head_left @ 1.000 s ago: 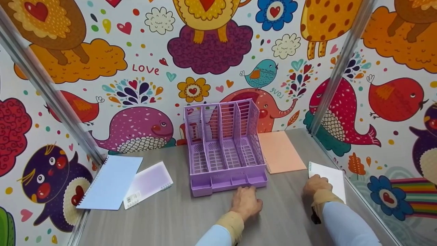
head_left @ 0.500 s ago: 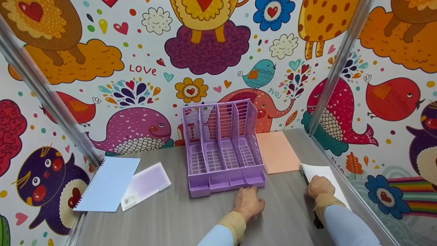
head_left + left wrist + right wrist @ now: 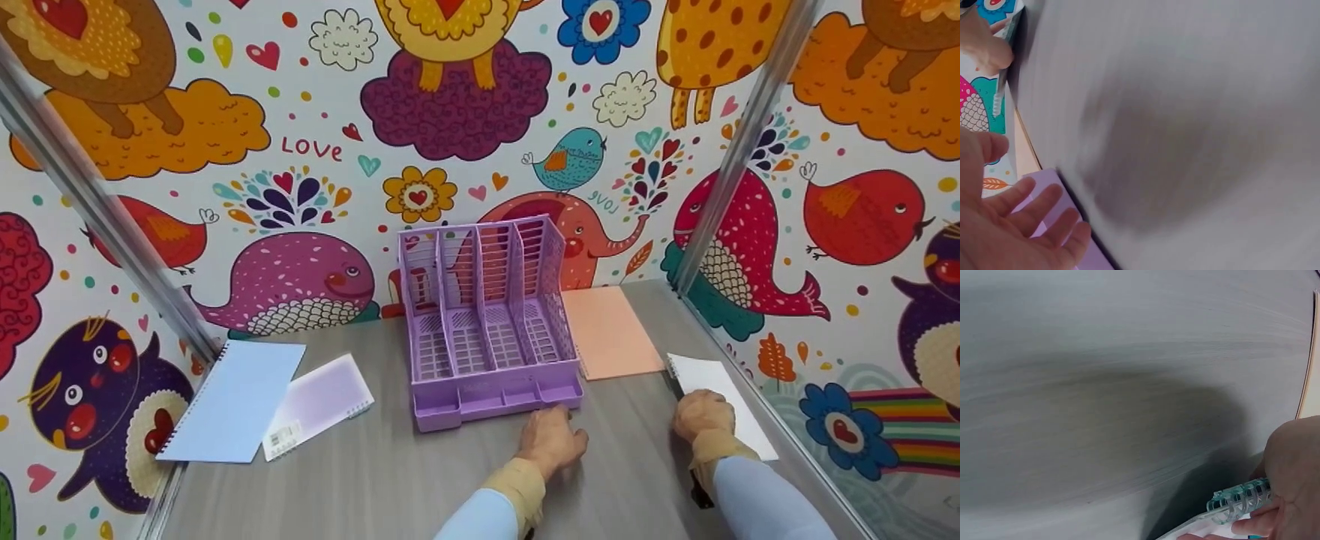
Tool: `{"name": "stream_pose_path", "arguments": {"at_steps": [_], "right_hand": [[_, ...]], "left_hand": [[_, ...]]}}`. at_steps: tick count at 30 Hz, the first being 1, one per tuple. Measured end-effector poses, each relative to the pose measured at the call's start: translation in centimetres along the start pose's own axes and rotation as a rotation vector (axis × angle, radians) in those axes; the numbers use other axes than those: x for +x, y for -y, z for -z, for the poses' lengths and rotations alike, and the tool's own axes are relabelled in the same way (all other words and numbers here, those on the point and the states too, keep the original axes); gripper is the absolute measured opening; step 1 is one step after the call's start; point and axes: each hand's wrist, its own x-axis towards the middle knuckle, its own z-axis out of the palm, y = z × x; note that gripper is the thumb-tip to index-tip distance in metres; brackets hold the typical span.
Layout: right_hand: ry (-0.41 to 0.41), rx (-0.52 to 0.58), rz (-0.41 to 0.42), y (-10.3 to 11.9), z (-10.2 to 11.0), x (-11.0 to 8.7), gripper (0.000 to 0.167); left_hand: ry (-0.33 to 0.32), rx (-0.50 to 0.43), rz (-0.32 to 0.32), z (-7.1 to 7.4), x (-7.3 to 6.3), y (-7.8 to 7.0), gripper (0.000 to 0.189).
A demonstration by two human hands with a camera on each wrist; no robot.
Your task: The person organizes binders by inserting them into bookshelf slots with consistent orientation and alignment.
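My right hand [image 3: 703, 414] grips a white spiral notebook [image 3: 739, 411] near the right wall, thumb and fingers at its bound edge. In the right wrist view, the teal spiral binding [image 3: 1238, 499] shows beside the thumb, and the bound side is tilted up above the table with a shadow under it. My left hand [image 3: 553, 436] is at the front edge of a purple file organizer [image 3: 487, 403], its fingers loosely bent and holding nothing. The left wrist view shows those fingers [image 3: 1039, 205] overlapping the organizer's front. All of the organizer's upright slots are bare.
A peach notebook [image 3: 611, 334] lies right of the organizer, close to the white one. On the left, a light blue spiral notebook [image 3: 236, 401] lies partly over a white-and-purple notebook [image 3: 330, 401]. Patterned walls with metal corner posts [image 3: 720, 161] enclose the grey table [image 3: 360, 495].
The white notebook has gone from lying nearly flat to tilted, its bound edge raised in my right hand. My left hand has stayed by the organizer; the head view has shifted slightly.
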Motion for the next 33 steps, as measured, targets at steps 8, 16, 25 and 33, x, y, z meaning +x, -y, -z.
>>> {"name": "stream_pose_path", "arguments": {"at_steps": [8,16,25,33], "right_hand": [[-0.170,-0.016,-0.014,0.6,0.4,-0.5,0.048],[-0.556,-0.013,0.035,1.1,0.2,-1.4,0.041],[-0.529,0.043,0.000,2.1,2.0,-1.6,0.040],[-0.536,0.166,0.004,3.9,3.9,-2.0,0.036]], "left_hand": [[-0.021,-0.129,0.065,0.8,0.8,-0.9,0.037],[-0.015,-0.277,0.116,1.5,1.3,-2.3,0.037],[-0.019,-0.353,0.126,2.3,2.0,-3.7,0.039],[-0.042,-0.376,0.129,3.3,2.5,-4.9,0.042]]}}
